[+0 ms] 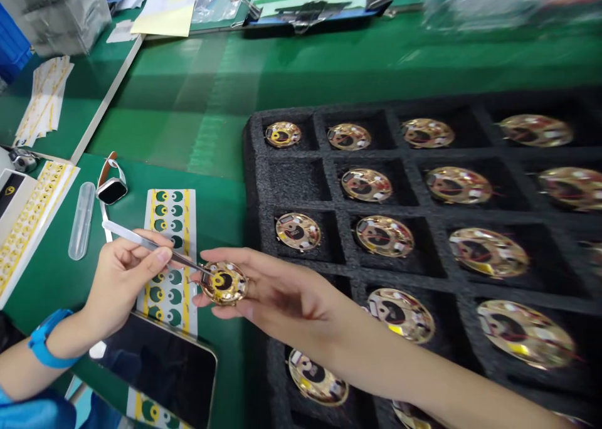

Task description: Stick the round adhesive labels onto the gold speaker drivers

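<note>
Between the thumb and fingers of my right hand (286,288) is a round gold device casing (236,286) with small electronic parts inside. My left hand (123,267) pinches a pair of metal tweezers (141,238). Their tips reach into the casing beside a yellow ring-shaped sticker (218,281) around its dark centre. Below my hands lies a white and yellow sticker sheet (192,216) with rows of round cut-outs. Close to my left wrist, a dark-screened phone (164,366) rests over part of that sheet.
A black foam tray (256,184) on the right holds several similar gold casings (298,232) in its pockets. A smartwatch (111,190) and a clear plastic tube (81,221) lie at left. More sticker sheets (35,228) are farther left. A clipboard (310,15) sits at the back.
</note>
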A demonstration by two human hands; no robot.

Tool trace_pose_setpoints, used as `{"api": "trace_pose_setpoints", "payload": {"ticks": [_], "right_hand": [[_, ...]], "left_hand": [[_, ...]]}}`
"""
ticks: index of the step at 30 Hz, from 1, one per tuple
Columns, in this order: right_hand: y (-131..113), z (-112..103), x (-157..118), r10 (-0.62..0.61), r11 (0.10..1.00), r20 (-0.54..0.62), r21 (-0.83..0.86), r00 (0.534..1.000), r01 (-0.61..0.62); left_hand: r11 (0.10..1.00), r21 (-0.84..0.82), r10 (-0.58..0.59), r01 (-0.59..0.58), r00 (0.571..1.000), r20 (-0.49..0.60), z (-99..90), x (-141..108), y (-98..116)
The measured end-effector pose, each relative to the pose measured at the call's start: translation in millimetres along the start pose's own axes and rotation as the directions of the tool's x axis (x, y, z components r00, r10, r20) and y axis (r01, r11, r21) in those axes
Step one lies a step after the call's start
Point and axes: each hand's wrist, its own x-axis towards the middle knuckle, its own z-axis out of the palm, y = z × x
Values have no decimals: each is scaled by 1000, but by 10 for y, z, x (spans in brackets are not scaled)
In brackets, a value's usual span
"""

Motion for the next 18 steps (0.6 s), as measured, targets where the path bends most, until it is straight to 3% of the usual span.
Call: {"api": "trace_pose_setpoints", "payload": {"ticks": [2,6,9,18], "right_hand": [[-15,3,0,22,1000,-17,-21,1000,-23],[23,1,12,-77,997,-4,28,997,77],[53,2,14,-86,995,-11,40,996,87],[75,4,-19,13,985,-146,-167,989,-38]], "left_hand": [[1000,2,14,-14,1000,-1,-5,-7,-3],[999,5,38,-38,999,15,-3,-22,-5],[999,21,45,-45,999,16,4,-20,-4],[984,115,138,-133,990,-40,-7,-38,-37]]}}
